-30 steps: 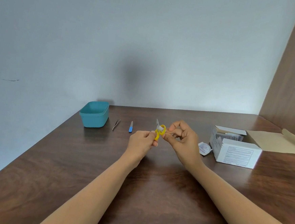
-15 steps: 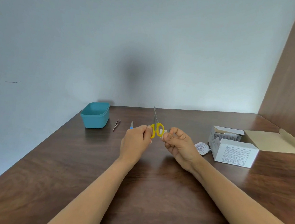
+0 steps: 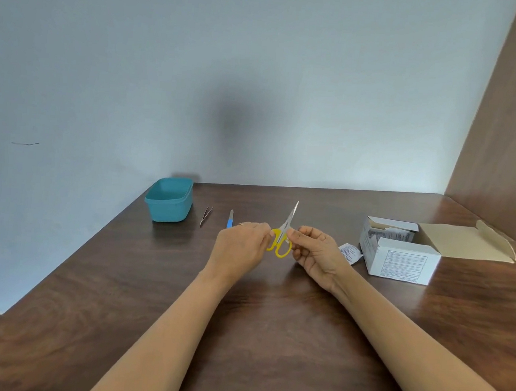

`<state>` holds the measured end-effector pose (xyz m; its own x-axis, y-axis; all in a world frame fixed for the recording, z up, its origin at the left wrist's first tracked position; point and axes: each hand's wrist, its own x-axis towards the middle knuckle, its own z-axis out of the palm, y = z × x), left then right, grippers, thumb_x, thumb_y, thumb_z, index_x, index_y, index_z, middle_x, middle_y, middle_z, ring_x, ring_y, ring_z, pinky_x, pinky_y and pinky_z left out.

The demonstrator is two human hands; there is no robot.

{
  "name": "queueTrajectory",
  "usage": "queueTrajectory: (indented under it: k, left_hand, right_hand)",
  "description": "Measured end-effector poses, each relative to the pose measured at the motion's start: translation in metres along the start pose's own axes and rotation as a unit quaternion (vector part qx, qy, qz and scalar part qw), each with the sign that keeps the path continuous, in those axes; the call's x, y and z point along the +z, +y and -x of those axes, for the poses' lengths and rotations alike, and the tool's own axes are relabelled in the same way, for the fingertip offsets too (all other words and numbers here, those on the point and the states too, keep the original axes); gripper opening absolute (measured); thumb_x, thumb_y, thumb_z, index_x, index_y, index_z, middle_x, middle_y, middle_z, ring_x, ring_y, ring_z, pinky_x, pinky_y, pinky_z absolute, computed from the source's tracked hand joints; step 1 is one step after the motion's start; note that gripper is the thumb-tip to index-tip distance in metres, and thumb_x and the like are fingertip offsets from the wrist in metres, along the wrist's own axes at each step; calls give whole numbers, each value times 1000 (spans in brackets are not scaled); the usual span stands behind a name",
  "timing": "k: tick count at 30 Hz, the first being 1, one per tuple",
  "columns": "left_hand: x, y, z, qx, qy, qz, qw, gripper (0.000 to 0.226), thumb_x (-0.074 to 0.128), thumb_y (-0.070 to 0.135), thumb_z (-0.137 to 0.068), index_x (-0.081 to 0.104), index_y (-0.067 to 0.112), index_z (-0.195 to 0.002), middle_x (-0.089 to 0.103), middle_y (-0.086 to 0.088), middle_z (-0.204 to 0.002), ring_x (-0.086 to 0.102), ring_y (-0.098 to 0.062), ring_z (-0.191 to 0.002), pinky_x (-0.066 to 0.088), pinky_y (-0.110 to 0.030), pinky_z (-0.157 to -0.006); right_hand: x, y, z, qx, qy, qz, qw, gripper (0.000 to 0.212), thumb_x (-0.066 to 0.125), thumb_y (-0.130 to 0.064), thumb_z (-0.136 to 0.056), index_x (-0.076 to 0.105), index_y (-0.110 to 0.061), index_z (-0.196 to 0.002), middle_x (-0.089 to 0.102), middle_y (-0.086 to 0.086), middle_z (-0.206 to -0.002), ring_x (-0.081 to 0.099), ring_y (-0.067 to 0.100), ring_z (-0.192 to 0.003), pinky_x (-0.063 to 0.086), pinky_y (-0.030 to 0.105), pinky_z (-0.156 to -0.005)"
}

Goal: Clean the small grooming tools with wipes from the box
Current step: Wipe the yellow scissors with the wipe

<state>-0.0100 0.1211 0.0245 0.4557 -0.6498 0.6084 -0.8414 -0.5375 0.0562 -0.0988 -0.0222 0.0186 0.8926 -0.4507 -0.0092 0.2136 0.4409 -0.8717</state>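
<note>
- Head view: the left hand (image 3: pixel 240 243) pinches one yellow loop of the scissors (image 3: pixel 281 247), which are held in the air just right of its knuckles.
- The scissors look light and stiff. The steel blades are probably slick, and the sharp tip points up and away from both grips, so the plastic loops are the safest hold.
- The right hand (image 3: pixel 317 252) pinches the blades near the pivot. Anything under its fingertips is too small to tell.
</note>
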Motion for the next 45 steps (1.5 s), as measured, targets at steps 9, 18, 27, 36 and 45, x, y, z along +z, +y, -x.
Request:
queueTrajectory:
  k: [9, 18, 27, 36, 45]
  left_hand:
    - [-5, 14, 6, -80, -44, 12, 996, 34, 31, 33, -101, 59, 18, -88, 66, -1, -87, 62, -23, -82, 46, -32, -63]
    - [-25, -13, 0, -189, -25, 33, 981, 33, 34, 33, -100, 63, 17, -96, 67, -7, -95, 61, -30, -91, 36, -32, -66]
    - [-60, -88, -21, -248, 5, -62, 967, 34, 37, 28, -100, 65, 12, -90, 65, -12, -93, 62, -35, -89, 36, -30, -65]
    - [-80, -162, -56, -286, -114, -187, 933, 30, 37, 19, -98, 64, 8, -103, 60, -12, -111, 61, -32, -100, 36, -29, -70]
    - [-65, -189, -87, -274, -168, -268, 908, 18, 52, 4, -90, 62, 8, -105, 60, -9, -110, 63, -27, -99, 36, -28, -68]
  right_hand:
    - [8, 7, 0, -39, 68, -94, 993, 21, 66, -8, -85, 52, -15, -70, 62, -4, -58, 52, 3, -50, 40, 14, -48]
    - [14, 9, -7, -39, 111, -73, 990, 26, 69, -2, -81, 51, -17, -72, 65, -4, -59, 57, 4, -53, 40, 13, -49]
    - [37, 17, -36, -43, 142, 8, 989, 27, 76, -7, -77, 52, -17, -70, 60, -4, -55, 47, 8, -54, 35, 16, -48]
    - [59, 35, -76, -67, 177, 118, 975, 36, 79, -16, -75, 50, -15, -96, 63, 2, -83, 55, 16, -75, 45, 31, -74]
    - [59, 49, -91, -109, 160, 205, 959, 34, 80, -24, -75, 53, -16, -93, 70, -4, -77, 65, 19, -92, 46, 34, -84]
